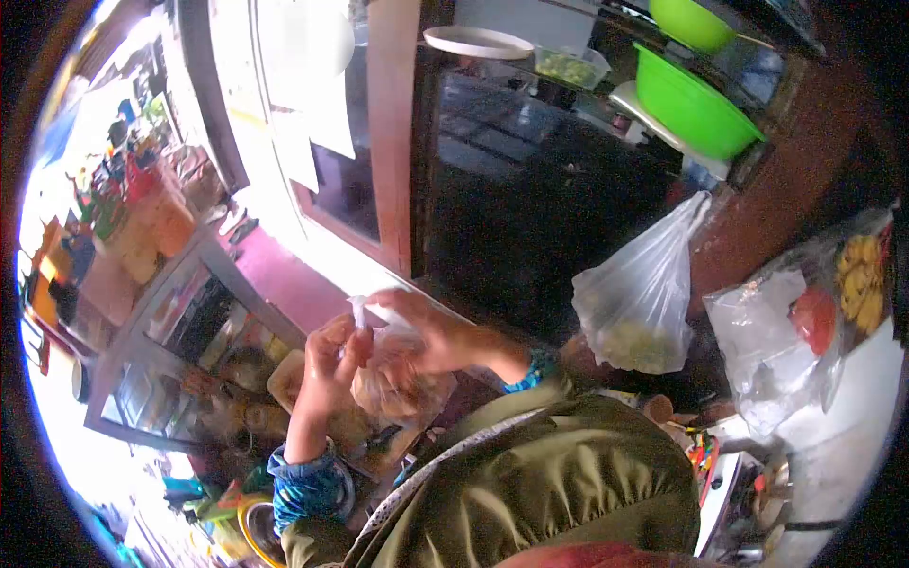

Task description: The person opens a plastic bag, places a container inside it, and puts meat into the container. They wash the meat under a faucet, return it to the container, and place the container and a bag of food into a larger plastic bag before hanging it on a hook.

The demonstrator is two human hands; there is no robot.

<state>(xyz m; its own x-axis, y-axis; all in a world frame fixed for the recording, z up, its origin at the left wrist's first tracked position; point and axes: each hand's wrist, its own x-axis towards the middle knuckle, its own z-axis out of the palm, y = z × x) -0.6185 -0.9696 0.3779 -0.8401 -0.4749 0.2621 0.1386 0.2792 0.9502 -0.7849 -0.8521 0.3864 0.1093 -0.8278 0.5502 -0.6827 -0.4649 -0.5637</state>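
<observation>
A clear plastic bag (407,388) with light brown food inside hangs in front of my body. My left hand (331,352) is closed, pinching the bag's gathered, twisted neck between thumb and fingers. From the other side my right hand (431,333) reaches over the bag, its fingers curled at the neck close to the left fingertips. The white tip of the neck sticks up between the two hands. What exactly the food is cannot be made out through the plastic.
A glass display case (189,331) stands to the left. At right hang a white plastic bag (639,293) and a clear bag (772,331) near yellow bananas (862,284). A green basin (691,109), white plate (478,42) and clear tub (571,68) sit on the shelf ahead.
</observation>
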